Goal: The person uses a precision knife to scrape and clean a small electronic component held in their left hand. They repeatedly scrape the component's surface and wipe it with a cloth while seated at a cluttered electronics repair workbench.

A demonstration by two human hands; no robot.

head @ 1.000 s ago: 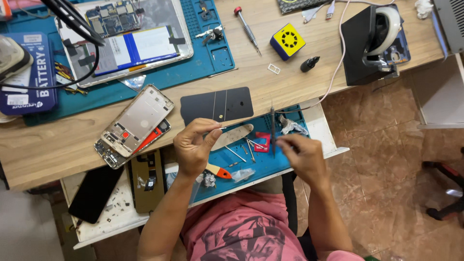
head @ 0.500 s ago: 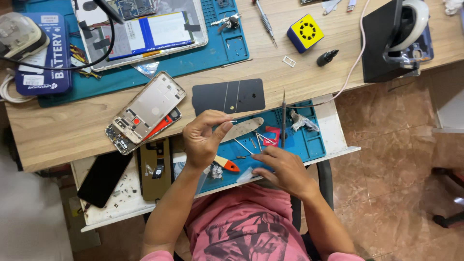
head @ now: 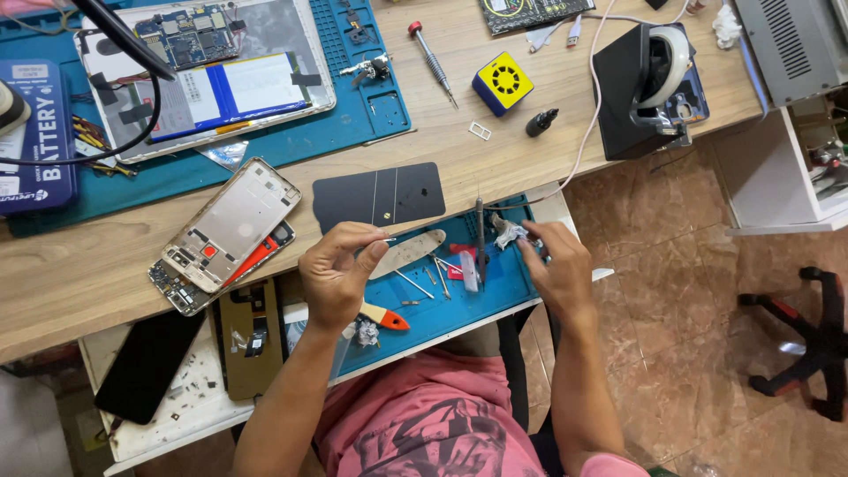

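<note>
The desk [head: 88, 274] is pale wood with a fine straight grain. Two work mats are teal blue: the large mat [head: 353, 124] at the back and the small mat [head: 442, 309] on the white pull-out tray [head: 177, 415]. The back cover [head: 378, 196] is matt black crossed by two thin pale lines. The phone frame [head: 231, 225] is silver-grey with a red strip along one edge. The cube [head: 502, 83] is yellow with a black round grille on top. The screwdriver [head: 431, 60] has a red cap. The tape dispenser [head: 636, 84] is black, its roll white. The shirt [head: 424, 433] is pink with a dark print. The floor [head: 689, 291] is mottled reddish-brown tile. The small tool [head: 385, 316] by the left hand [head: 336, 274] is orange and cream.
</note>
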